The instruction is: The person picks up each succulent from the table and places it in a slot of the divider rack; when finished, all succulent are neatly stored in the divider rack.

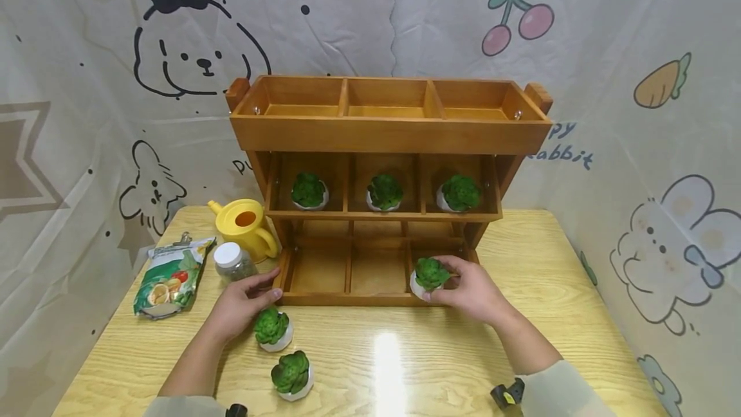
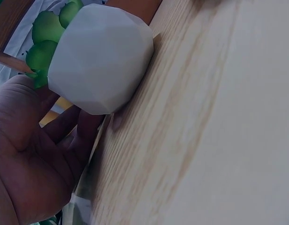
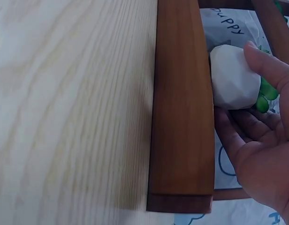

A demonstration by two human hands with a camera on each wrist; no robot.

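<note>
My right hand (image 1: 471, 291) grips a small potted succulent (image 1: 431, 273), with thumb and fingers around its white faceted pot (image 3: 234, 77). That pot is at the front of the bottom tier's right compartment, just behind the front board (image 3: 184, 103). My left hand (image 1: 243, 307) is at the left front corner of the wooden shelf (image 1: 370, 299), its fingertips at the tray's edge. Close by the left hand, a second potted succulent (image 1: 273, 329) stands on the table; its white pot (image 2: 104, 58) partly covers the fingers in the left wrist view. Another potted succulent (image 1: 292, 375) stands nearer the front.
Three potted succulents, left (image 1: 309, 190), centre (image 1: 384, 192) and right (image 1: 459, 194), sit in the middle tier. The top tier (image 1: 393, 134) has three compartments. Left of the shelf are a yellow watering can (image 1: 240, 230), a white-lidded jar (image 1: 231, 261) and a clipped green packet (image 1: 173, 278).
</note>
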